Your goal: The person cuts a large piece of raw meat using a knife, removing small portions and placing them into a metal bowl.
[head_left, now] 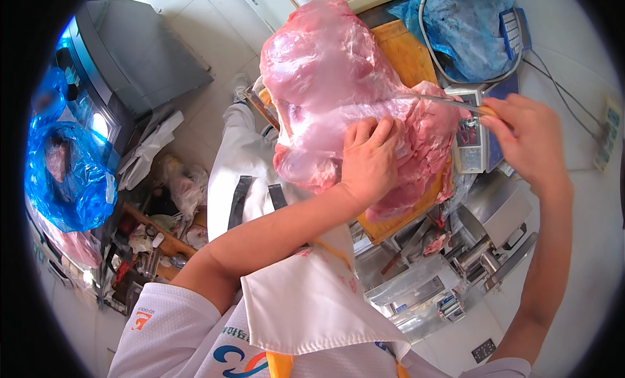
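A large cut of raw pink meat (325, 59) lies across a wooden cutting board (407, 49) in front of me. My left hand (370, 160) presses on its near side, fingers curled and gripping the surface. My right hand (530, 137) is closed around the yellow handle of a knife (449, 101), to the right of the meat. The thin blade points left, and its tip end meets the meat near a darker, ragged flap (430, 143) on the right. How deep the tip sits cannot be made out.
Beyond the board, a blue plastic bag (465, 26) lies by a keypad unit (512, 33) with cables. A scale-like device (470, 134) stands to the right. Metal equipment (482, 261) is close at the lower right. At left are a blue bag (71, 182) and a cluttered wooden box (146, 222).
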`<action>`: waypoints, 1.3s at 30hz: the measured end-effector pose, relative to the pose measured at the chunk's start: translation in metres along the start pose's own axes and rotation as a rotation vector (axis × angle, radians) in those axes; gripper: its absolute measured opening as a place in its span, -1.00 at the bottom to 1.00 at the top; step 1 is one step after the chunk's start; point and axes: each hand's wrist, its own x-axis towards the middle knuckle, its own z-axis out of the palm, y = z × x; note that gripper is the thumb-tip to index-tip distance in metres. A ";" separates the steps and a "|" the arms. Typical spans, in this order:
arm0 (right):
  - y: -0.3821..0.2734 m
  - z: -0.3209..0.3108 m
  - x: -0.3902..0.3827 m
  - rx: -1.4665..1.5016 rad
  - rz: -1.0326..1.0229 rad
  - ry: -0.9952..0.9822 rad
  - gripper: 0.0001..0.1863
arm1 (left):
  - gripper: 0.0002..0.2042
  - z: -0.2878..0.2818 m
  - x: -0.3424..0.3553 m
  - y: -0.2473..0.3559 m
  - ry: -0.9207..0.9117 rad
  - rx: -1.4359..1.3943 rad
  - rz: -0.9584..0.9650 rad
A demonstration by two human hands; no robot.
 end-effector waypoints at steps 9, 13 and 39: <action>0.014 0.045 0.020 -0.039 -0.155 -0.051 -0.77 | -0.43 -0.006 -0.001 0.004 -0.029 -0.044 -0.014; 0.022 0.032 0.006 -0.230 0.050 -0.035 -0.80 | -0.44 -0.002 0.000 0.000 -0.026 -0.042 -0.025; -0.012 0.060 0.022 0.126 -0.143 0.027 -0.72 | -0.44 0.006 -0.011 0.000 -0.011 -0.006 0.022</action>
